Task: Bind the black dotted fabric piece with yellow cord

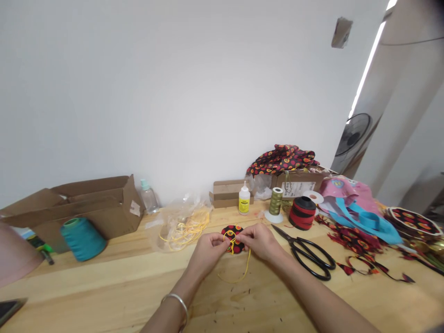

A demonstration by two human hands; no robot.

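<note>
Round patch and yellow cord at the centre of the frame, between two hands above a wooden surface (pixel 138 296). The left hand (pixel 208 252) and right hand (pixel 261 240) each have a narrow grip, thumb against fingers, pinching the yellow cord (pixel 249 261); whether either also catches the patch's edge is hidden. The round patch (pixel 237 247), dark with red and yellow print, lies directly behind the fingertips. It appears to be light cloth, likely soft or slightly padded, hardly fragile, and best held by its rim. The cord, looped across it with a tail hanging below, should be light, limp and somewhat slippery, best pinched close to the loop.

Counts, in descending size: three cardboard boxes, one at left (pixel 113 212), one at centre right (pixel 298 187) and a small one (pixel 229 202) at centre; one heap of printed cloth (pixel 282 159), right of centre; one pair of scissors (pixel 294 242), lower right; three thread spools, teal (pixel 83 239) at left, red-and-black (pixel 302 213) and olive (pixel 276 201) right of centre; two bottles, clear (pixel 149 199) and yellow-labelled (pixel 244 202); one bracelet (pixel 180 301), left wrist.
</note>
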